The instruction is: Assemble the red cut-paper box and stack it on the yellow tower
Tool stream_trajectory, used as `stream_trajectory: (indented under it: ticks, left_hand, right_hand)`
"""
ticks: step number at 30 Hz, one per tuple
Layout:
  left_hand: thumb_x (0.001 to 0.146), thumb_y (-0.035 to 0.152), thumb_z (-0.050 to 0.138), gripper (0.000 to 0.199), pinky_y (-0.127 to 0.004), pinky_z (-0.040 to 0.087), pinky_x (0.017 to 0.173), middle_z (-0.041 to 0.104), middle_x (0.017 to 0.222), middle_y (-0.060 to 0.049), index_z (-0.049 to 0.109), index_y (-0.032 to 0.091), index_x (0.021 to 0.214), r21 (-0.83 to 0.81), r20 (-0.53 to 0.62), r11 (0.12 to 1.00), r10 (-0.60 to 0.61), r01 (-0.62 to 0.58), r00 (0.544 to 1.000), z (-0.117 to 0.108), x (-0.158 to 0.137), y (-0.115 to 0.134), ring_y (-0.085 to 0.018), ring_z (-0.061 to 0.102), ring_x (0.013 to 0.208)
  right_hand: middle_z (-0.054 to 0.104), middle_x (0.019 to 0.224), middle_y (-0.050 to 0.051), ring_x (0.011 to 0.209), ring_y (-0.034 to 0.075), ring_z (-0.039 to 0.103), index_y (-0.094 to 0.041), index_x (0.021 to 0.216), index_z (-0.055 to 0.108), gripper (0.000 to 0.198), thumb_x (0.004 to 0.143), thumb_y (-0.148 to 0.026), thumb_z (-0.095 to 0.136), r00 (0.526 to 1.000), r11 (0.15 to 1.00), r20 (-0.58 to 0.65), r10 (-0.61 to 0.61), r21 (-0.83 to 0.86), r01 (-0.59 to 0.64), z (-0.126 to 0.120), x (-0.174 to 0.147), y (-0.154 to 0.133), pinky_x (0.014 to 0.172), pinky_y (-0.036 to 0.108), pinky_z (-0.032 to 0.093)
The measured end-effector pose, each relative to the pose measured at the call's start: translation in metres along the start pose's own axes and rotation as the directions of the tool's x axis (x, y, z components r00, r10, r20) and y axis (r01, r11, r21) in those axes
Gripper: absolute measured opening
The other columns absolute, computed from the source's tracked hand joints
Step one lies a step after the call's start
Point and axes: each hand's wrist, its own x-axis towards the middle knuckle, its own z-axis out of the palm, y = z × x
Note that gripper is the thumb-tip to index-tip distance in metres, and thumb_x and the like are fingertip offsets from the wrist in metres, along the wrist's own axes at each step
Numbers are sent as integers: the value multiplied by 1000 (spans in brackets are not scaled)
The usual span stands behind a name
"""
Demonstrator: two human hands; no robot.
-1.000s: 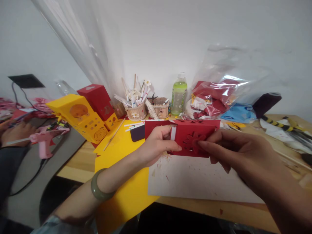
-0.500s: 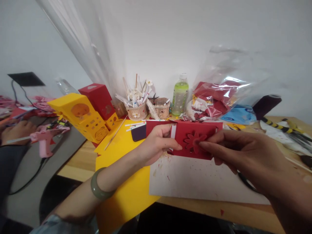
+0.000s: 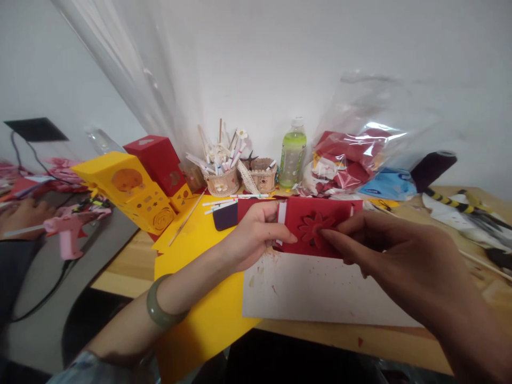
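Observation:
My left hand [image 3: 262, 232] is closed round the left end of a red folded card piece [image 3: 296, 208], its thumb along the front. White strips show at that end and a small one near the right end. On the card's front face sits a red paper flower [image 3: 312, 229] with rounded petals. My right hand [image 3: 372, 240] pinches at the flower's right side, thumb and forefinger together against the card; its other fingers are partly hidden. Below the card lies a white sheet [image 3: 320, 293] sprinkled with small scraps.
Yellow card [image 3: 212, 298] spreads to the left. Behind stand a yellow box [image 3: 140, 192], a red box [image 3: 154, 160], baskets with paper sticks [image 3: 223, 181] and a green bottle [image 3: 293, 154]. At far left are a pink glue gun [image 3: 66, 232] and another person's hand [image 3: 26, 216].
The view has shifted slightly, moving everything a little left. My right thumb has edged further over the flower's right side. My left hand keeps the same hold on the card.

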Motion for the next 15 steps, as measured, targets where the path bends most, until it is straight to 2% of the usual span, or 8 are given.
stream_trajectory:
  ticks: [4, 8, 11, 13, 15]
  left_hand:
    - [46, 5, 65, 26, -27, 47, 68, 69, 63, 0, 67, 15, 70, -17, 0, 1000, 4, -4, 1000, 1, -1, -2, -14, 62, 63]
    - [47, 5, 66, 27, -25, 48, 70, 70, 65, 0, 69, 14, 72, -42, -3, 999, 26, -26, 1000, 1, -1, -5, -12, 63, 63]
    - [49, 4, 65, 28, -26, 49, 72, 72, 69, 0, 70, 15, 74, -54, -1, 997, 50, -50, 999, 1, -2, -6, -13, 65, 66]
    - [50, 4, 64, 30, -28, 50, 74, 73, 74, -1, 71, 15, 77, -58, 10, 997, 56, -56, 998, 0, -2, -7, -14, 66, 68]
    - [52, 4, 63, 31, -30, 50, 75, 73, 77, -1, 71, 16, 80, -66, 19, 996, 62, -61, 998, -1, -1, -7, -15, 67, 68]
  right_hand:
    - [50, 40, -5, 35, 9, 42, -23, 56, 62, 25, 74, -40, 66, 1000, 999, -24, -17, -39, 16, 1, -3, -1, 34, 22, 29]
    - [49, 42, -5, 36, 7, 39, -22, 55, 61, 24, 72, -37, 68, 998, 999, -63, -28, 27, 29, 2, -7, -4, 34, 22, 26]
    - [51, 44, -4, 39, 8, 41, -21, 56, 62, 25, 71, -40, 70, 980, 981, -164, 116, 176, -87, 3, -9, -10, 35, 21, 27]
    - [50, 46, -4, 41, 8, 42, -21, 57, 61, 26, 72, -41, 71, 939, 933, -243, 245, 321, -161, 3, -9, -13, 36, 20, 29]
    - [50, 47, -4, 42, 7, 41, -21, 59, 61, 25, 72, -39, 71, 911, 885, -262, 319, 427, -187, 3, -9, -13, 37, 20, 31]
